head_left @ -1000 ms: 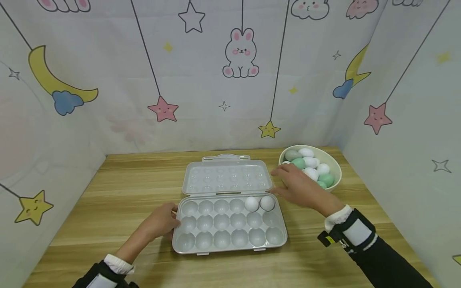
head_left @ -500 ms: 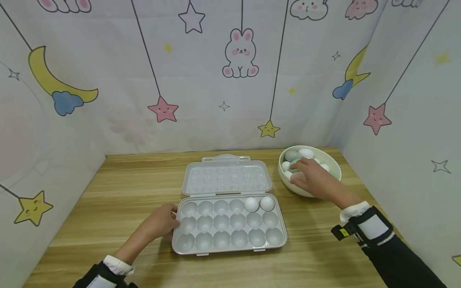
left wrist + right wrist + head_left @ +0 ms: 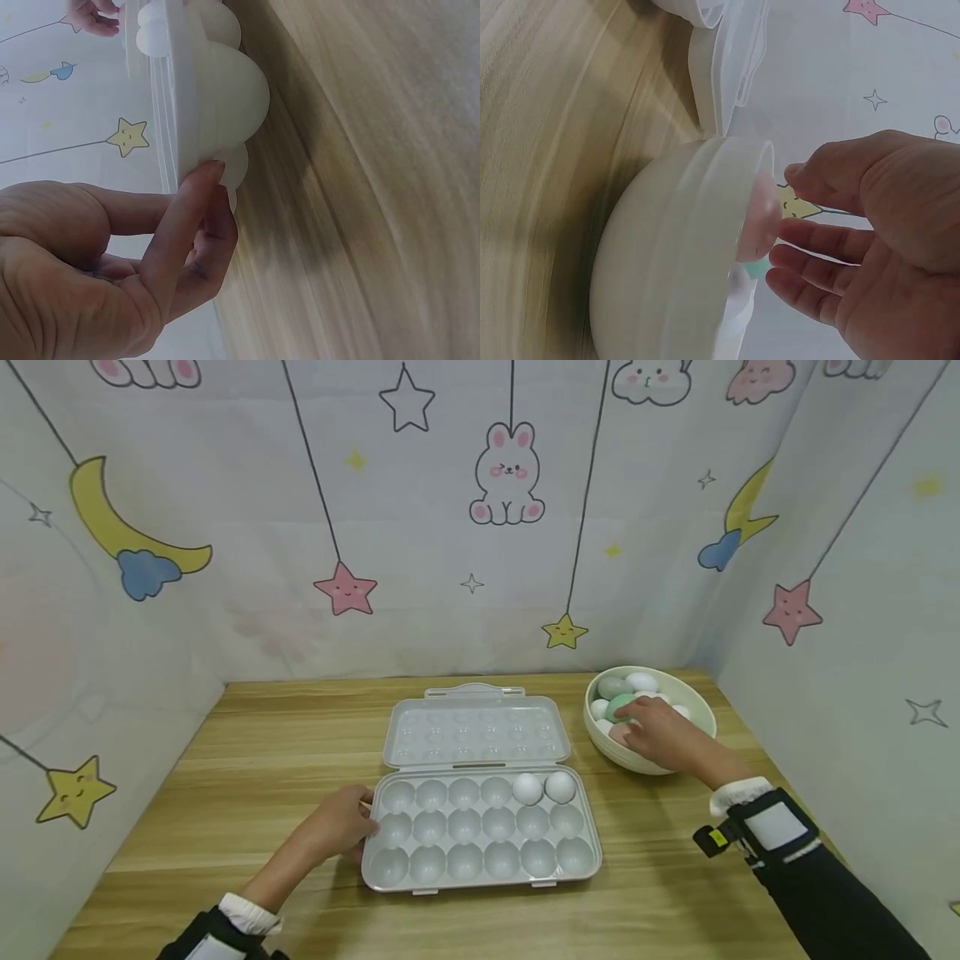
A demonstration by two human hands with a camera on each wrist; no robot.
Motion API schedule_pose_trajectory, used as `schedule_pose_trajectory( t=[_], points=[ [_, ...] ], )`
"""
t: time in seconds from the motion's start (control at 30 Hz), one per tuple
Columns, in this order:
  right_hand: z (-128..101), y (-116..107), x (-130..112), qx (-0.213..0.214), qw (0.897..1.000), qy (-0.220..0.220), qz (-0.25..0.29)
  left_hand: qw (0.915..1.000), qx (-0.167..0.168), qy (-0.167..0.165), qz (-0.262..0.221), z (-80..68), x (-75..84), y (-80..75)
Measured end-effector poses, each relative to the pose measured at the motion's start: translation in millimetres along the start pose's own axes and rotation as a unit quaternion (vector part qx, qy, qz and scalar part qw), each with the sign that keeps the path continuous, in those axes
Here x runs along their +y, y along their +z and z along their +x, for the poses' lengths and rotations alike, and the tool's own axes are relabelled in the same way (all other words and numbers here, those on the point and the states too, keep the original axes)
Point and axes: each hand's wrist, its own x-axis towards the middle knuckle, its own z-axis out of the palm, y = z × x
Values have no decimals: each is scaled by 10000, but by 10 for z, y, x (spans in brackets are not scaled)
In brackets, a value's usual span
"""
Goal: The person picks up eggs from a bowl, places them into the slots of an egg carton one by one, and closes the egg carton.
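Observation:
A white plastic egg box (image 3: 482, 847) lies with its lid (image 3: 477, 727) folded back. Two white eggs (image 3: 527, 789) occupy the right end of its back row. My left hand (image 3: 341, 822) pinches the box's left edge; the left wrist view shows a finger against the underside near the rim. Over the cream bowl (image 3: 637, 762) reaches my right hand (image 3: 667, 735), fingers spread apart at a pinkish egg (image 3: 761, 221). A fingertip seems to meet that egg; the thumb stands off it. Beside it lies a green egg (image 3: 618, 706), and the hand hides other eggs.
White, green and grey eggs (image 3: 615, 687) fill the bowl, which stands at the table's back right. The wooden table (image 3: 300, 735) ends against a patterned curtain (image 3: 420, 627) at the back. A wall (image 3: 862, 693) rises close on the right.
My right hand has moved from the lid's right side to the bowl and down onto its front-left eggs. The left hand keeps its grip on the egg box.

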Motion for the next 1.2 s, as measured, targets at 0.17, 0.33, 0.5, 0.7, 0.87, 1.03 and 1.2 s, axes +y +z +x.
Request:
schedule_pose_trajectory(
  t=[0.17,0.33,0.5,0.7,0.87,1.03,1.2],
  points=[
    [39,53,42,37,9990,-439,-92,10000,12,33,29,3,-12,3],
    [65,103,105,-98,9978,-648,120,10000,31,59,18,7,-22,12],
    [77,114,113,-293,9980,-519,203,10000,40,33,12,10,-19,12],
    [92,101,100,-369,9979,-483,232,10000,53,22,59,9,-16,11],
    [90,99,98,-370,9980,-440,273,9999,75,99,44,13,-24,15],
    [59,136,113,-312,9981,-444,275,9999,47,135,-83,0,-51,33],
    [15,151,141,27,9986,-504,125,9996,37,246,-109,1,-38,34]
  ],
)
